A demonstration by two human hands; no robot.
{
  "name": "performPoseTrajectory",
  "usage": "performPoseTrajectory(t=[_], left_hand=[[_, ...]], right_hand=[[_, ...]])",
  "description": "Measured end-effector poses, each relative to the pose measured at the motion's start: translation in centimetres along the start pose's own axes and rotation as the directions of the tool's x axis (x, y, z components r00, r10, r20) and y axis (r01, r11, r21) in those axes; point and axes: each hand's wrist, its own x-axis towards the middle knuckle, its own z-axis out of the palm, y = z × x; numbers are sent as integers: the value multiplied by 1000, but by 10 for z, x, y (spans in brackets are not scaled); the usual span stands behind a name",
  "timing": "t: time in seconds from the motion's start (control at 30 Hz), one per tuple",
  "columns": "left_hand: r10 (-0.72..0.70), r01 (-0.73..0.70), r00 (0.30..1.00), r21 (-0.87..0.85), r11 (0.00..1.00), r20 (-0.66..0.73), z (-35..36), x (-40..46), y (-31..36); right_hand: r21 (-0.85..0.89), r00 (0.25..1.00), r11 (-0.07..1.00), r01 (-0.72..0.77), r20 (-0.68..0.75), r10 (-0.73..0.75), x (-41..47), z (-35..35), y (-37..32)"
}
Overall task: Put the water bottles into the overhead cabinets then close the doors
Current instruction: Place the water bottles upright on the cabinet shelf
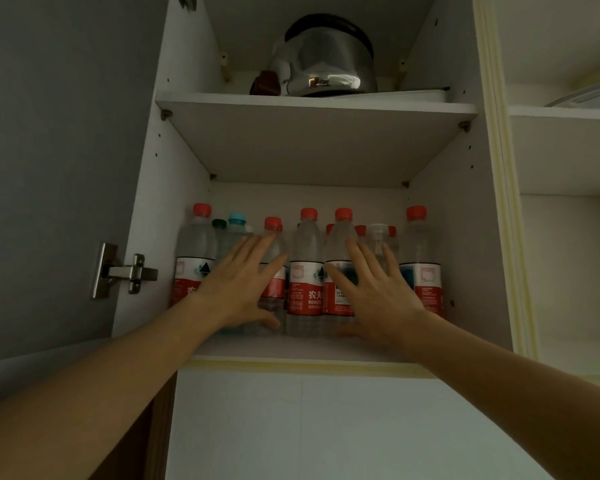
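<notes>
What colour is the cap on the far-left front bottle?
Red, on the far-left bottle; clearest in the head view.

Both arms reach up toward twelve o'clock. The left hand (238, 289) and the right hand (374, 292) are flat, fingers straight and spread, thumbs pointing inward.

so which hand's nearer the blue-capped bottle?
Left. The left hand reaches just below and right of the blue-capped bottle; the right hand is several bottles further right.
</notes>
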Motion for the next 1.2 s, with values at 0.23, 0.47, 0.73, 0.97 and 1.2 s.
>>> performPoseTrajectory(t=[0.23, 0.47, 0.73, 0.97, 1.2], left_hand=[[-12, 14, 999, 48, 999, -32, 1, 1, 9], [-6, 3, 998, -55, 998, -69, -16, 1, 30], [147, -173, 967, -117, 978, -207, -40, 41, 104], [108, -120, 988, -109, 987, -108, -25, 71, 148], [86, -109, 983, -143, 984, -162, -20, 70, 151]], right_hand=[[-18, 1000, 1000, -13, 23, 13, 8, 0, -6], [33, 1000, 999, -27, -1, 27, 3, -2, -1], [143, 957, 947, -288, 75, 280, -60, -7, 46], [100, 960, 957, -272, 97, 263, -64, -2, 53], [-22, 966, 968, -251, 53, 252, -64, 3, 53]])
